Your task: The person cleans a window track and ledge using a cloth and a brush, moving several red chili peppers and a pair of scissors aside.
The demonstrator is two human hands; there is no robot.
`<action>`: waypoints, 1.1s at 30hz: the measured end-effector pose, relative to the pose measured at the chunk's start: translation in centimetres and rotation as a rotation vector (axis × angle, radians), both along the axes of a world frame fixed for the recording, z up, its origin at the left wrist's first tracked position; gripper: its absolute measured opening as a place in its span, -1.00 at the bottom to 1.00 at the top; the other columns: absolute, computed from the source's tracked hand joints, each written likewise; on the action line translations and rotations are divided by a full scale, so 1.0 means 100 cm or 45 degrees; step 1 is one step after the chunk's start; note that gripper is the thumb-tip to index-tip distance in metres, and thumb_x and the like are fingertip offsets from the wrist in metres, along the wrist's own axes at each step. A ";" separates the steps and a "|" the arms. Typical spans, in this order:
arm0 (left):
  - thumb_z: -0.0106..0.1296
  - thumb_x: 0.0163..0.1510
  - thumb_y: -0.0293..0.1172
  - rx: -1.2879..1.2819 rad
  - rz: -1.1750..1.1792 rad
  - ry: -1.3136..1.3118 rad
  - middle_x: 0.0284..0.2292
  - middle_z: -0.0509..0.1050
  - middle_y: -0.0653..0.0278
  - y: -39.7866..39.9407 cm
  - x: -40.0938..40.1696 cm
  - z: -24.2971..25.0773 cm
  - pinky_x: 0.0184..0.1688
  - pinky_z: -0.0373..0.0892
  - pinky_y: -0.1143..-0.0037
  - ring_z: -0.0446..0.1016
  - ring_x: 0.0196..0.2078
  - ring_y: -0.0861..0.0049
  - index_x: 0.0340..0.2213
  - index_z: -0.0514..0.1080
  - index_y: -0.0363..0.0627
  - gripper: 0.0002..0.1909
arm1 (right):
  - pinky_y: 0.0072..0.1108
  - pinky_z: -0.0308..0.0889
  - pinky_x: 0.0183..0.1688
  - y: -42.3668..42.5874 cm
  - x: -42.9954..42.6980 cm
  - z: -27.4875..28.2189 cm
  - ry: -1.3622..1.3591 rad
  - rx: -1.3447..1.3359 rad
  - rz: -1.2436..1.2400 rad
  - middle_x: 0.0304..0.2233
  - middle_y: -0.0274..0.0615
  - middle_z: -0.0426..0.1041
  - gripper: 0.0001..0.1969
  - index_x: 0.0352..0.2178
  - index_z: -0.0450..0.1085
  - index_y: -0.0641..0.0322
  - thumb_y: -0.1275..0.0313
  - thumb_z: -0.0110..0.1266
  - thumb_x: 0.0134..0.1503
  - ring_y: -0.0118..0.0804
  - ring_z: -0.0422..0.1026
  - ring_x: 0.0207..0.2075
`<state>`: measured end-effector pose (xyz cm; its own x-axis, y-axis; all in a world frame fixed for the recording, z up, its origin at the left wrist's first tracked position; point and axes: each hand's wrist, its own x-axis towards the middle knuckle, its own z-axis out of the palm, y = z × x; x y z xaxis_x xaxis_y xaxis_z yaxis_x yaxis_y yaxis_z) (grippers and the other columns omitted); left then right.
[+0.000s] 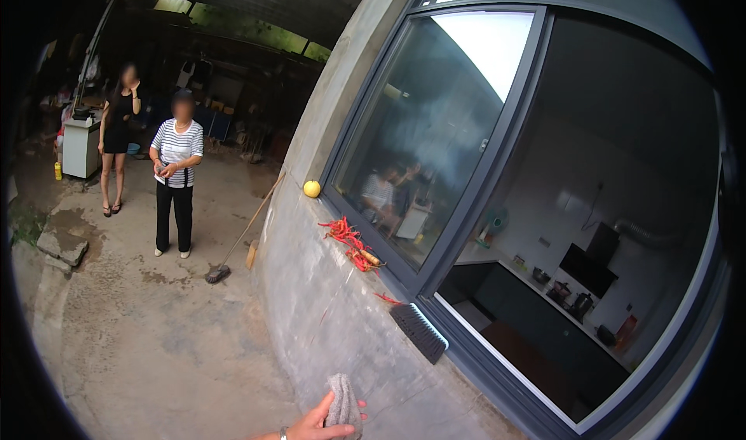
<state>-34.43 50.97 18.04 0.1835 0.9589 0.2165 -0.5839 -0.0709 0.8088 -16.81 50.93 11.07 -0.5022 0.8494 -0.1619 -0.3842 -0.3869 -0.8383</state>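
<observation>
My left hand (320,423) comes in at the bottom edge, a band on its wrist. It grips a folded grey cloth (342,402) before the grey cement wall (326,323) under a window. My right hand is out of view. Along the window ledge lie a heap of red chili peppers (344,234), with a short tan piece (370,257) at its end. Nearer to me are a few loose chilies (386,298) and a brush (417,332) with black bristles and a pale blue edge. A round yellow fruit (312,189) sits at the ledge's far end.
The sliding window's dark frame (513,143) stands partly open onto a kitchen counter (565,306) with pots. A long-handled brush (219,273) leans on the wall. Two people stand on the concrete yard; one in a striped shirt (178,146) holds something small. Broken slabs (63,246) lie left.
</observation>
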 end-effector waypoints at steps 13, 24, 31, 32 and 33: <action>-0.01 0.15 -0.15 -0.022 0.654 0.877 -0.59 0.40 0.37 -0.017 0.028 -0.006 -0.55 0.28 0.46 0.30 -0.62 0.51 -0.07 0.37 -0.18 -0.59 | -0.34 0.20 0.13 0.012 0.006 0.036 0.399 -0.490 -0.238 0.04 -0.19 0.34 -0.48 0.06 0.24 0.22 0.07 -0.18 0.24 -0.21 0.29 0.08; 0.00 0.15 -0.16 -0.499 -0.355 -0.775 0.06 0.29 0.15 0.005 0.049 -0.043 0.13 0.25 0.36 0.32 0.08 0.34 0.19 0.00 -0.17 -0.31 | -0.41 0.23 0.05 0.003 0.005 0.038 -1.137 1.195 -0.770 -0.05 -0.02 0.33 -0.67 -0.10 0.33 0.36 0.32 -0.21 0.26 -0.11 0.32 0.00; 0.07 0.10 -0.20 -0.350 -0.177 -0.220 0.08 0.26 0.14 0.022 0.092 -0.005 0.00 0.38 0.34 0.38 -0.01 0.37 0.16 0.05 -0.18 -0.30 | -0.29 0.00 0.20 0.005 0.063 0.050 -1.080 0.958 -0.763 0.16 -0.01 0.11 -0.51 0.07 0.20 0.30 0.19 -0.11 0.22 0.01 0.09 0.20; 0.10 0.09 -0.27 -0.303 -0.115 -0.184 0.08 0.26 0.14 0.028 0.100 0.005 -0.01 0.39 0.34 0.38 -0.02 0.39 0.15 0.07 -0.20 -0.32 | -0.29 0.01 0.20 0.004 0.077 0.057 -1.039 0.995 -0.770 0.16 0.00 0.10 -0.50 0.09 0.18 0.30 0.20 -0.11 0.21 0.01 0.09 0.20; 0.10 0.09 -0.27 -0.309 -0.144 -0.159 0.08 0.26 0.14 0.035 0.108 0.013 -0.01 0.39 0.34 0.38 -0.02 0.39 0.15 0.07 -0.20 -0.32 | -0.29 0.02 0.19 0.003 0.091 0.061 -0.992 1.042 -0.769 0.17 0.01 0.10 -0.49 0.10 0.17 0.29 0.20 -0.10 0.21 0.01 0.10 0.19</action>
<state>-23.64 54.45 19.35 0.2783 0.9604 0.0112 -0.6732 0.1866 0.7156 -7.74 51.21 17.21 -0.0125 0.8992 0.4373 0.3798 0.4089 -0.8298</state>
